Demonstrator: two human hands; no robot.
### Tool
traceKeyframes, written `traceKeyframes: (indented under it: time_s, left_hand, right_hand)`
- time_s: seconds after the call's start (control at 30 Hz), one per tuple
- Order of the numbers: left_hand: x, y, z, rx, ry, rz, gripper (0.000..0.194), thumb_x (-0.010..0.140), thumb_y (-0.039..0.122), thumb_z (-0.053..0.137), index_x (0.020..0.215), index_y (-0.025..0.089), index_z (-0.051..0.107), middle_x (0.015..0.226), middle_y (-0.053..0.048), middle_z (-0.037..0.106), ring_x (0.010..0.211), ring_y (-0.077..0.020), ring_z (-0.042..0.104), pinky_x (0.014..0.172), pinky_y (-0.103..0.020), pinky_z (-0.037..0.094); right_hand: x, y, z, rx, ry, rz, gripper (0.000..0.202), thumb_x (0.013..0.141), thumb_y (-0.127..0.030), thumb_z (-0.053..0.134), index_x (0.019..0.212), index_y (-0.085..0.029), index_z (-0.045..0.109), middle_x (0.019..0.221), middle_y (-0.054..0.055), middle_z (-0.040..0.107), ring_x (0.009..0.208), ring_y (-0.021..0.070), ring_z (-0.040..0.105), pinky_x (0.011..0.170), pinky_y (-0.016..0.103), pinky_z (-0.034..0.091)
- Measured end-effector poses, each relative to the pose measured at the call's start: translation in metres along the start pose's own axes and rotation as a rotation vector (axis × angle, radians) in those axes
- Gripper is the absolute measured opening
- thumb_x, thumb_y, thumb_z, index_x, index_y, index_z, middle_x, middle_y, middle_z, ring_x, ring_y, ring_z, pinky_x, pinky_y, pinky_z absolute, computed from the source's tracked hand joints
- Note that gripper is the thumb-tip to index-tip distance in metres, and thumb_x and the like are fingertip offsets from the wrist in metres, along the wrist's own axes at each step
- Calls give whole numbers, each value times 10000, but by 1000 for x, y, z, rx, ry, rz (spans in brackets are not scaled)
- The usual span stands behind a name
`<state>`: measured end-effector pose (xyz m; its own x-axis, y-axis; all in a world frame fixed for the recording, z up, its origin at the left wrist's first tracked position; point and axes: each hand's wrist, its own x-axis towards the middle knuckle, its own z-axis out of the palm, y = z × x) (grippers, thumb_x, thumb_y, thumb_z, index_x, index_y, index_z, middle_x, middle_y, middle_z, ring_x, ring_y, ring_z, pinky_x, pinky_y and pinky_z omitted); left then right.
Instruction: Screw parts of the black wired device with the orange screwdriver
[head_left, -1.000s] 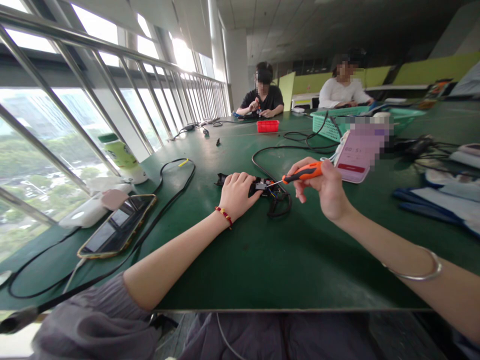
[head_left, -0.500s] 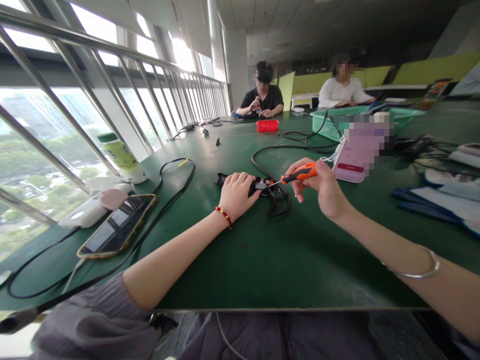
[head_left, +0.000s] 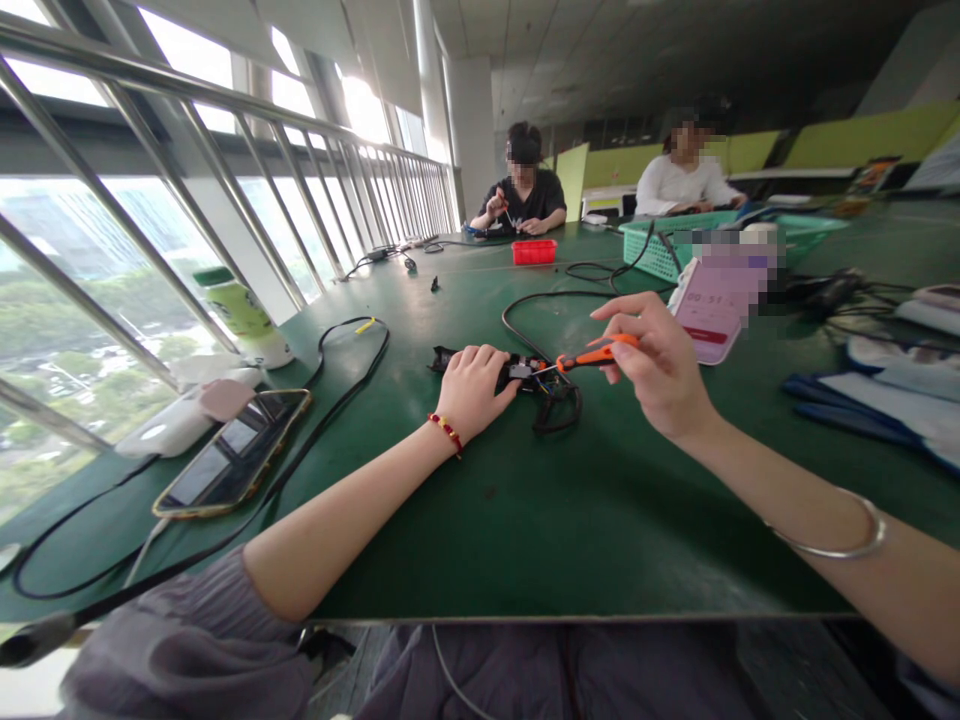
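On the green table lies a black device (head_left: 520, 369) with its inside exposed and wires at its right end. My left hand (head_left: 474, 388) is wrapped over its middle and presses it to the table. My right hand (head_left: 654, 362) pinches the handle end of an orange and black screwdriver (head_left: 598, 354), its other fingers spread. The thin shaft points left, and its tip is at the device's open part, beside my left thumb; exact contact is too small to tell. A black cable loop (head_left: 559, 412) lies by the device's right end.
Left are a phone (head_left: 234, 452), a white device (head_left: 176, 415), a bottle (head_left: 244, 318) and long black cables. Ahead stand a red basket (head_left: 534, 253), a green basket (head_left: 651, 250) and a propped phone (head_left: 712, 305). Gloves (head_left: 885, 400) lie right. Two people sit across the table.
My right hand has opened its fingers somewhat and shifted along the screwdriver's handle, which now lies flatter and slightly left. My left hand and the device have stayed in place.
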<state>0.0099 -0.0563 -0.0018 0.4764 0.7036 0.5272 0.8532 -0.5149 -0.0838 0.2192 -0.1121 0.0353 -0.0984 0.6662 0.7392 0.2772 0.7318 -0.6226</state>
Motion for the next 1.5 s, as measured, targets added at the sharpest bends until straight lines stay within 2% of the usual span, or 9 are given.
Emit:
traceKeyframes:
  time_s: [0.1, 0.3, 0.5, 0.6, 0.73, 0.93, 1.13, 1.33, 1.5]
  left_hand:
    - [0, 1, -1, 1, -8, -3, 308, 846, 374, 489, 1080, 188, 565, 1045, -67, 585, 1000, -240, 495, 880, -373, 399]
    - [0, -1, 0, -6, -9, -3, 314, 853, 372, 475, 1093, 186, 559, 1061, -71, 583, 1010, -243, 490, 893, -379, 390]
    - [0, 0, -1, 2, -18, 0, 319, 849, 366, 479, 1098, 184, 561, 1060, -65, 583, 1015, -242, 489, 888, -363, 394]
    - [0, 0, 0, 5, -17, 2, 328, 850, 365, 477, 1106, 177, 560, 1064, -66, 583, 1017, -243, 488, 891, -365, 394]
    - [-1, -1, 1, -2, -12, 5, 335, 846, 357, 484, 1122, 179, 551, 1076, -73, 580, 1021, -244, 485, 894, -373, 394]
    - [-1, -2, 1, 0, -23, 19, 339, 822, 302, 507, 1136, 177, 541, 1089, -82, 573, 1023, -248, 487, 890, -381, 398]
    - [-1, -2, 2, -11, -16, 19, 331, 824, 300, 501, 1131, 184, 540, 1095, -81, 571, 1028, -246, 484, 897, -381, 393]
    - [-2, -2, 1, -16, -8, 21, 325, 846, 320, 473, 1131, 179, 542, 1080, -79, 574, 1020, -242, 488, 895, -378, 394]
    - [-1, -2, 2, -27, -7, 14, 312, 858, 333, 462, 1122, 190, 547, 1075, -80, 573, 1017, -240, 489, 891, -386, 399]
  right_hand:
    - [-1, -2, 0, -70, 29, -64, 159, 820, -326, 494, 933, -222, 535, 775, 9, 537, 596, 118, 524, 545, 267, 422]
    - [-3, -10, 2, -254, -9, -13, 128, 840, -305, 475, 925, -221, 522, 494, -72, 459, 422, 91, 417, 490, 248, 367]
    - [-2, -5, 1, -322, 83, -231, 137, 789, -232, 495, 918, -226, 539, 709, 8, 565, 654, 152, 561, 625, 298, 450]
    - [-2, -4, 2, -344, 88, -235, 146, 785, -237, 509, 928, -226, 539, 783, 19, 580, 647, 142, 553, 619, 298, 447]
    - [-3, -7, 2, -390, 77, -160, 112, 792, -267, 534, 900, -237, 538, 666, -13, 561, 583, 138, 534, 593, 299, 430]
    - [-2, -4, 2, -399, 117, -340, 195, 733, -182, 530, 921, -234, 545, 747, 17, 571, 732, 189, 567, 702, 355, 450]
    - [-3, -4, 3, -435, 75, -273, 104, 765, -230, 553, 868, -228, 567, 676, -8, 560, 587, 147, 520, 693, 357, 440]
    - [-3, -4, 3, -420, 79, -333, 316, 718, -178, 538, 1032, -210, 534, 775, 14, 572, 726, 176, 568, 707, 345, 457]
    - [-3, -5, 4, -480, 62, -316, 166, 748, -241, 543, 911, -221, 569, 648, -9, 549, 643, 160, 541, 697, 338, 452]
